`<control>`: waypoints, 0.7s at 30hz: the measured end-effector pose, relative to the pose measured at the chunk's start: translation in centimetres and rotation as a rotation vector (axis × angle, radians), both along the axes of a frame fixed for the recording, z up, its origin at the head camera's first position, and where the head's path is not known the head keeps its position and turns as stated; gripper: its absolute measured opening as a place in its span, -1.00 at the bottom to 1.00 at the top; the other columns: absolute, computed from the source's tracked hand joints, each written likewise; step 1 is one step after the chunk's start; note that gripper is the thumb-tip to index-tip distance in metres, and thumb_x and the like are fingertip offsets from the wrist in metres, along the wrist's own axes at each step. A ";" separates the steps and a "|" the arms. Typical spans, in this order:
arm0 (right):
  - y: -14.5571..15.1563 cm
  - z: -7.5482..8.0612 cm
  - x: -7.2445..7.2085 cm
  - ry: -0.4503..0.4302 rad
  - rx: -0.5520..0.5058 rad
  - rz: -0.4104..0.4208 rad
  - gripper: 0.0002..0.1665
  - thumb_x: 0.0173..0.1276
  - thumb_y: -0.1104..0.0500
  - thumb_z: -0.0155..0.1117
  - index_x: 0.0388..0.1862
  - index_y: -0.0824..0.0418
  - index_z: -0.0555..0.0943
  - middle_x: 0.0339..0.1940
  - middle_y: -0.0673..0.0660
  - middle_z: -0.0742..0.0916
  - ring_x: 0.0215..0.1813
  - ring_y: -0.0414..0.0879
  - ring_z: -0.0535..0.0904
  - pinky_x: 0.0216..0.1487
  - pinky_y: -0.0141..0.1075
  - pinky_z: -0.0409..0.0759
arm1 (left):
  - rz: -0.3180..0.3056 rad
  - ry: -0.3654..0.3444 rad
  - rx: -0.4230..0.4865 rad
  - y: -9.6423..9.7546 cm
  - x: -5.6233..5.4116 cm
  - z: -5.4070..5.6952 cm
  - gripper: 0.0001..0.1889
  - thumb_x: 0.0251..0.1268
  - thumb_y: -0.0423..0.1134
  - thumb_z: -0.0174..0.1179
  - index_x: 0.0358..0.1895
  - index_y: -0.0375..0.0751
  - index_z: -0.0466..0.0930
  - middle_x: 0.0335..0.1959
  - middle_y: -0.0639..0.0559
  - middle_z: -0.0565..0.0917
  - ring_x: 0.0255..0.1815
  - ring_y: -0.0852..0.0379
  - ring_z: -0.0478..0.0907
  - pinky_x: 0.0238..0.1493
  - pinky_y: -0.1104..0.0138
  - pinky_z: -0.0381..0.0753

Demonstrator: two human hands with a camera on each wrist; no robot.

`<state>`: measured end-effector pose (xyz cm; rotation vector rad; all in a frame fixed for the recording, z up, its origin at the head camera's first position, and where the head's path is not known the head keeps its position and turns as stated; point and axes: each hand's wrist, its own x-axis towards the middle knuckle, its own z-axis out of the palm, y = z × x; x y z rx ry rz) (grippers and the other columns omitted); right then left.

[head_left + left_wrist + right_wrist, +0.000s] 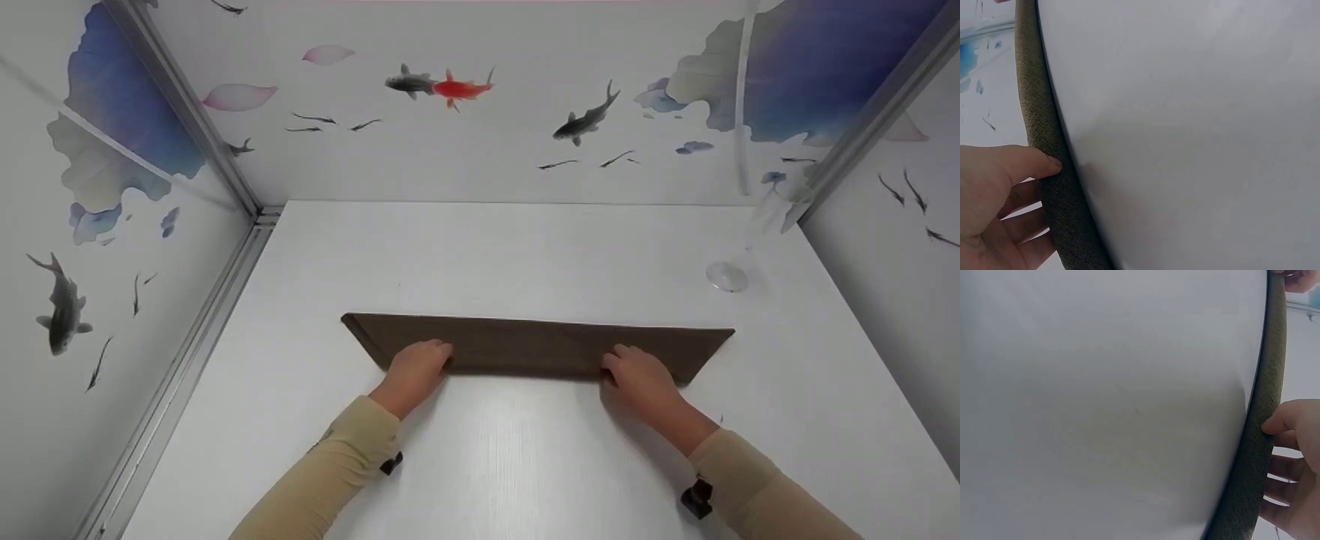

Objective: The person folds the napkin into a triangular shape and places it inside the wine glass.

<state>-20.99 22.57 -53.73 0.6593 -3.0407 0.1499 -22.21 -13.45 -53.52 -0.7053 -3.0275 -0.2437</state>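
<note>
A long, flat, dark brown piece with a woven, fabric-like surface (525, 349) lies crosswise over the white table in the head view. Its far edge looks longer than its near one. My left hand (418, 371) pinches it near its left end; the thumb (1044, 163) presses the near side while the other fingers reach behind it. Toward the right end, my right hand (645, 379) holds it likewise, thumb (1280, 417) in front and fingers behind. Both wrist views show the piece (1039, 101) as a narrow upright strip. Much of its far side is hidden.
A clear, glass-like object with a round end (727, 276) is on the white table (510, 255) at the back right. Walls printed with fish and lotus leaves enclose the table on the left, back and right. A metal rail (180, 375) runs along the left side.
</note>
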 end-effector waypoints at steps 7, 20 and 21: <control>-0.1 0.3 -0.4 -0.029 -0.008 -0.018 -0.95 0.24 0.36 0.32 -0.30 0.31 0.63 -0.47 0.09 0.51 -0.36 0.03 0.49 -0.28 -0.11 0.54 | 0.000 -0.018 0.007 -0.1 0.0 0.3 -0.89 0.23 -0.45 0.30 -0.19 -0.29 0.64 -0.31 -0.09 0.65 -0.23 0.00 0.64 -0.20 0.22 0.63; 0.1 0.1 -1.3 -0.120 -0.065 -0.107 -0.76 0.38 0.30 0.20 -0.05 0.43 0.63 0.07 0.43 0.60 0.14 0.31 0.52 0.15 0.10 0.47 | 0.044 -0.077 0.019 0.1 -1.2 0.2 -0.83 0.33 -0.48 0.19 -0.07 -0.33 0.64 -0.17 -0.14 0.68 -0.09 -0.05 0.62 -0.04 0.18 0.60; 0.1 0.1 -1.4 -0.119 -0.065 -0.110 -0.75 0.39 0.29 0.20 -0.04 0.43 0.63 0.07 0.43 0.60 0.13 0.31 0.52 0.15 0.11 0.47 | 0.044 -0.072 0.023 0.1 -1.3 0.2 -0.83 0.33 -0.47 0.19 -0.07 -0.33 0.64 -0.18 -0.14 0.68 -0.10 -0.06 0.62 -0.04 0.18 0.60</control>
